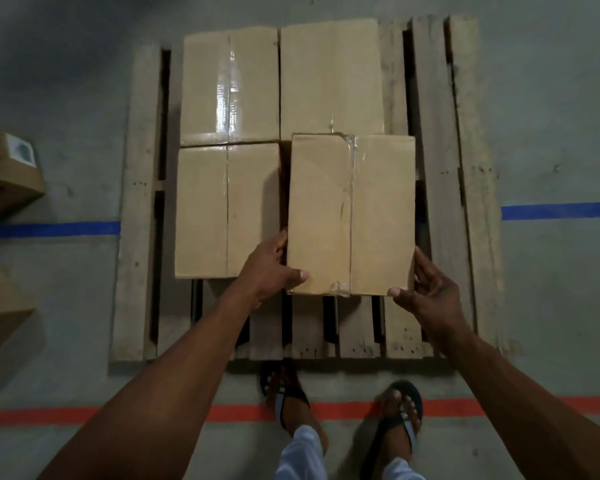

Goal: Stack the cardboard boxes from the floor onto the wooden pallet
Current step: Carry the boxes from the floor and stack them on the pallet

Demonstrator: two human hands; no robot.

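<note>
a cardboard box (351,216) is gripped at its near corners by left hand (269,268) & right hand (430,292), long axis pointing away, over wooden pallet (465,188) beside 3 stacked boxes (229,88).

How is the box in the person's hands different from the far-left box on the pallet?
The held box is gripped by the left hand and right hand; the far-left box lies untouched. The held box's tape is wrinkled and torn, the far-left box's smooth and glossy. Both are plain brown cardboard with a taped centre seam.
</note>
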